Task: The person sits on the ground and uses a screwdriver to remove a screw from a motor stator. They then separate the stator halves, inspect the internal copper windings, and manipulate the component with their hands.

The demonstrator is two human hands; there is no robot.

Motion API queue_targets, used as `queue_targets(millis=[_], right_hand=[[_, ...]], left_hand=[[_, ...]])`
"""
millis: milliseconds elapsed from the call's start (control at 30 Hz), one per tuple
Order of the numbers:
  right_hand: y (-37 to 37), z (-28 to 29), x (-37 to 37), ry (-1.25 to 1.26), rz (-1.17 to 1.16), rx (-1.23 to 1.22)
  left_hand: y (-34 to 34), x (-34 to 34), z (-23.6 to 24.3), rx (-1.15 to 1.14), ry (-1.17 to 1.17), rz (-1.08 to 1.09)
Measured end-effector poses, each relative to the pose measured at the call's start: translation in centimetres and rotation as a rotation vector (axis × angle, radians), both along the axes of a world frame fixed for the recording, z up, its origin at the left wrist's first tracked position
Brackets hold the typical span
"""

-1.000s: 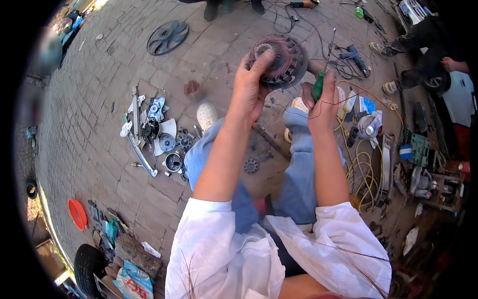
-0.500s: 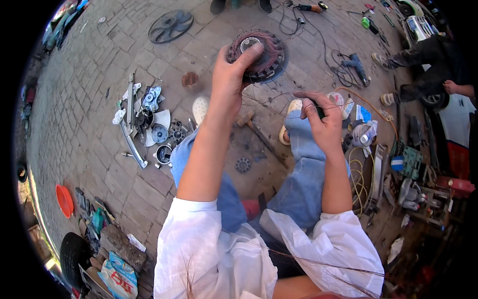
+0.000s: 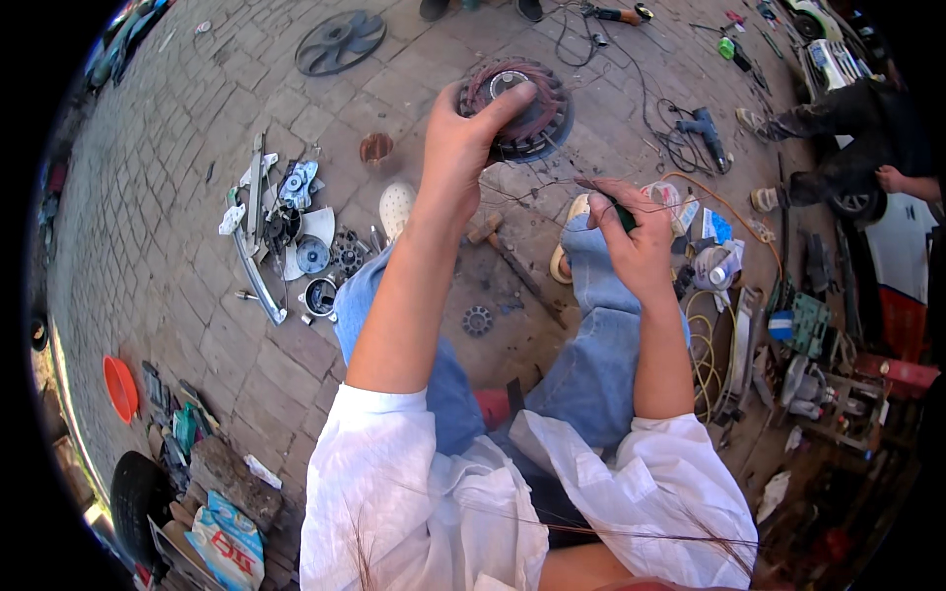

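Below coil assy (image 3: 545,110): hammer (image 3: 529,281) btwn legs (image 3: 593,345)

Counting one wire-wound ring (image 3: 537,116), one green handle (image 3: 622,212), one hammer (image 3: 514,262), one black fan (image 3: 340,41), one orange basin (image 3: 120,390), one blue pistol-shaped tool (image 3: 704,132), two cream clogs (image 3: 397,209).

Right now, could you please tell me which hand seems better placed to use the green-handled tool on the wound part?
Probably the right hand, since it holds the green-handled tool; the left hand is busy gripping the wound part at its left side.
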State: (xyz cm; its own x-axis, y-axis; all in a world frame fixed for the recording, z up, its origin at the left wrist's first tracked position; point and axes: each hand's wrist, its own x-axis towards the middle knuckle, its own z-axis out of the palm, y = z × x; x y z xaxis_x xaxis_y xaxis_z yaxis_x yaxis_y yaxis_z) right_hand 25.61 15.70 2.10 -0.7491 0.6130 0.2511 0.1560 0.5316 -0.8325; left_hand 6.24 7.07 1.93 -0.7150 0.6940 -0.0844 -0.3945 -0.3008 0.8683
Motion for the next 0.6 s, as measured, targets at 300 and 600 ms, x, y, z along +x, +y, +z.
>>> queue_targets(millis=[300, 600], right_hand=[[0.1, -0.4, -0.3, -0.027, -0.026, 0.022], [0.0, -0.5, -0.4, -0.083, -0.077, 0.012]], left_hand=[[0.5, -0.3, -1.4, -0.122, 0.06, 0.066], [0.8, 0.1, -1.8, -0.169, 0.079, 0.09]])
